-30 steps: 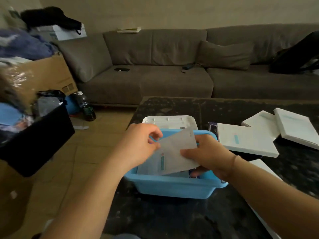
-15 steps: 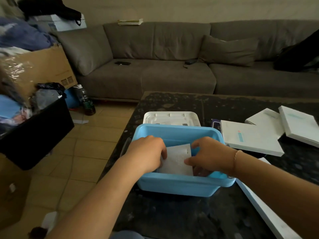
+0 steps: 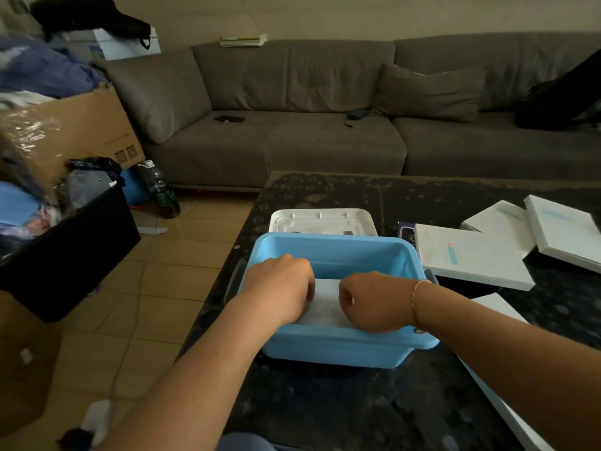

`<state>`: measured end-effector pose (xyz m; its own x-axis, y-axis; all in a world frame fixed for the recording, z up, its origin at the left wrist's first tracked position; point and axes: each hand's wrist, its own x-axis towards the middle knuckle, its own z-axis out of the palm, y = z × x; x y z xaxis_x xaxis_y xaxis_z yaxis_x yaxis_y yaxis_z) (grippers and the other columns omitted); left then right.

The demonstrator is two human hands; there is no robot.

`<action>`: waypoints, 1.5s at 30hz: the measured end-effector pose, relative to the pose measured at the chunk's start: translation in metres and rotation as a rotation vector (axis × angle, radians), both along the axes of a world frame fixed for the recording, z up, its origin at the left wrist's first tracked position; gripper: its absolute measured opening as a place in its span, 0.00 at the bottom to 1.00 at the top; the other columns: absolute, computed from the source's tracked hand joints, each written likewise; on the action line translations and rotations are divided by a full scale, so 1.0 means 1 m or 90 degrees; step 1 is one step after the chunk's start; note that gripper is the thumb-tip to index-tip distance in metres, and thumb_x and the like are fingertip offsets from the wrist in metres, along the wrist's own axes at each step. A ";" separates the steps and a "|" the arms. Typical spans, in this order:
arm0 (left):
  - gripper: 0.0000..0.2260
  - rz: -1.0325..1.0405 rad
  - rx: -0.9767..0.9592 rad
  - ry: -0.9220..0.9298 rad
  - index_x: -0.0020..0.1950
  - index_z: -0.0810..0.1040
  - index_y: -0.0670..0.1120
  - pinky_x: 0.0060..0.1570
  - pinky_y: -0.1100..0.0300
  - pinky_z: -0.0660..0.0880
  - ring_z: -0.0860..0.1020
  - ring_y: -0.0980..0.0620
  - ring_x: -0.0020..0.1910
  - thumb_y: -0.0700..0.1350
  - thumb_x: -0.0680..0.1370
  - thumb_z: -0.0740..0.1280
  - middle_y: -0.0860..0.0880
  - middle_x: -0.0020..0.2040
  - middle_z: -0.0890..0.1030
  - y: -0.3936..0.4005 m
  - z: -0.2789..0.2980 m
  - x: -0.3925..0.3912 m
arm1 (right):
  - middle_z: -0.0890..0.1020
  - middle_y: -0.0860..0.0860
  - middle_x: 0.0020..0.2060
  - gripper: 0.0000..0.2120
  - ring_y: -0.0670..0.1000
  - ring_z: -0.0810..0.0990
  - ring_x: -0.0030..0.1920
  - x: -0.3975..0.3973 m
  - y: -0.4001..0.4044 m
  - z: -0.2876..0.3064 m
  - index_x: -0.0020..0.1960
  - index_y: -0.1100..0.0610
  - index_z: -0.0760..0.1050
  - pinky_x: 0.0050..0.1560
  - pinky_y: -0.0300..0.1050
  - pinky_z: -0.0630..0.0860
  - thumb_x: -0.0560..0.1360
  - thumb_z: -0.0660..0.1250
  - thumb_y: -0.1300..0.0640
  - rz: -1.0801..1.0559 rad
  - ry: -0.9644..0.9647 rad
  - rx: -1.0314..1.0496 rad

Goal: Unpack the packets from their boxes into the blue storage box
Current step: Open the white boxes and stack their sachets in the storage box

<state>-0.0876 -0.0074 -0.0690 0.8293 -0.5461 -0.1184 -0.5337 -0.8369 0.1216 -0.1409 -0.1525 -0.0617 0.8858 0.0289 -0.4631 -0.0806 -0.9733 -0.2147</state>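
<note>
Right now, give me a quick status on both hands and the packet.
Left hand and right hand both down inside the blue plastic storage box, on the white paper packet; grip hidden. Flat white boxes wait to the right. Nothing blocking.

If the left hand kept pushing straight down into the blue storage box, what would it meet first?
The left hand already reaches down inside the blue storage box, beside the white packet. It would probably meet the packet or the box floor beneath first; its fingertips are hidden, so depth is unclear.

No legible text, teal print on white box unreadable
</note>
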 end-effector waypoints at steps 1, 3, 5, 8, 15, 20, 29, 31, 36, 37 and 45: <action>0.08 0.003 0.004 -0.005 0.54 0.83 0.52 0.47 0.57 0.77 0.78 0.49 0.49 0.42 0.79 0.66 0.49 0.53 0.79 -0.001 0.000 -0.001 | 0.82 0.57 0.54 0.14 0.57 0.79 0.55 -0.001 0.000 0.000 0.58 0.61 0.78 0.60 0.50 0.77 0.80 0.57 0.57 0.004 -0.004 0.001; 0.09 0.009 -0.005 -0.016 0.54 0.82 0.52 0.46 0.57 0.76 0.78 0.48 0.49 0.41 0.79 0.65 0.49 0.53 0.79 -0.002 0.000 -0.002 | 0.82 0.57 0.54 0.14 0.57 0.79 0.54 -0.004 -0.003 0.001 0.58 0.61 0.78 0.60 0.50 0.76 0.80 0.57 0.57 0.011 -0.022 -0.004; 0.10 0.018 -0.048 -0.053 0.56 0.81 0.53 0.48 0.56 0.77 0.79 0.49 0.50 0.41 0.80 0.65 0.50 0.54 0.80 -0.006 0.002 -0.007 | 0.81 0.56 0.56 0.14 0.55 0.79 0.54 -0.009 -0.006 0.002 0.59 0.60 0.77 0.59 0.48 0.76 0.80 0.57 0.57 0.020 -0.051 -0.004; 0.12 0.009 -0.198 -0.156 0.57 0.82 0.53 0.53 0.57 0.76 0.79 0.52 0.54 0.40 0.79 0.63 0.54 0.56 0.82 -0.015 0.005 -0.031 | 0.80 0.51 0.56 0.15 0.51 0.76 0.52 -0.026 -0.014 0.009 0.65 0.53 0.73 0.58 0.43 0.73 0.80 0.57 0.57 0.036 -0.102 0.029; 0.03 -0.251 -0.743 -0.346 0.45 0.81 0.40 0.47 0.53 0.75 0.77 0.45 0.46 0.35 0.73 0.69 0.43 0.47 0.78 -0.059 -0.039 -0.142 | 0.84 0.44 0.47 0.10 0.43 0.83 0.47 -0.109 -0.077 0.030 0.56 0.53 0.80 0.52 0.34 0.79 0.76 0.67 0.62 -0.020 -0.461 0.216; 0.20 -0.381 -0.440 -0.162 0.57 0.76 0.48 0.51 0.53 0.75 0.75 0.48 0.54 0.58 0.71 0.72 0.51 0.57 0.76 -0.118 -0.090 -0.187 | 0.84 0.42 0.43 0.10 0.40 0.84 0.44 -0.169 -0.126 0.005 0.49 0.49 0.79 0.48 0.34 0.80 0.75 0.69 0.64 -0.210 -0.566 0.258; 0.08 -0.309 -0.405 -0.143 0.47 0.80 0.51 0.47 0.61 0.78 0.75 0.55 0.51 0.47 0.69 0.75 0.57 0.49 0.80 -0.156 -0.121 -0.195 | 0.84 0.45 0.38 0.09 0.40 0.84 0.38 -0.245 -0.173 -0.040 0.49 0.52 0.80 0.41 0.34 0.80 0.75 0.69 0.65 -0.328 -0.567 0.304; 0.05 -0.234 -0.506 -0.107 0.46 0.82 0.52 0.50 0.70 0.74 0.76 0.58 0.53 0.50 0.73 0.72 0.59 0.49 0.81 -0.160 -0.114 -0.196 | 0.83 0.44 0.38 0.08 0.41 0.83 0.37 -0.257 -0.174 -0.045 0.48 0.52 0.80 0.38 0.35 0.80 0.75 0.70 0.64 -0.315 -0.639 0.248; 0.07 0.041 -0.795 0.154 0.41 0.80 0.49 0.46 0.67 0.74 0.78 0.55 0.45 0.46 0.78 0.68 0.53 0.41 0.81 -0.159 -0.066 -0.192 | 0.82 0.46 0.41 0.05 0.44 0.78 0.32 -0.261 -0.151 -0.056 0.48 0.57 0.82 0.30 0.41 0.76 0.75 0.67 0.60 -0.160 -0.851 0.137; 0.08 0.057 -0.822 0.173 0.40 0.79 0.47 0.45 0.60 0.76 0.77 0.51 0.42 0.45 0.79 0.67 0.49 0.38 0.80 -0.159 -0.058 -0.189 | 0.83 0.46 0.43 0.05 0.44 0.79 0.32 -0.255 -0.147 -0.057 0.49 0.57 0.82 0.29 0.41 0.76 0.75 0.68 0.60 -0.136 -0.857 0.101; 0.11 0.083 -0.832 0.179 0.40 0.79 0.47 0.46 0.40 0.80 0.79 0.48 0.40 0.53 0.76 0.66 0.48 0.37 0.80 -0.157 -0.040 -0.181 | 0.85 0.45 0.47 0.11 0.45 0.81 0.31 -0.215 -0.134 -0.052 0.50 0.53 0.82 0.24 0.37 0.74 0.77 0.61 0.53 -0.123 -0.756 -0.009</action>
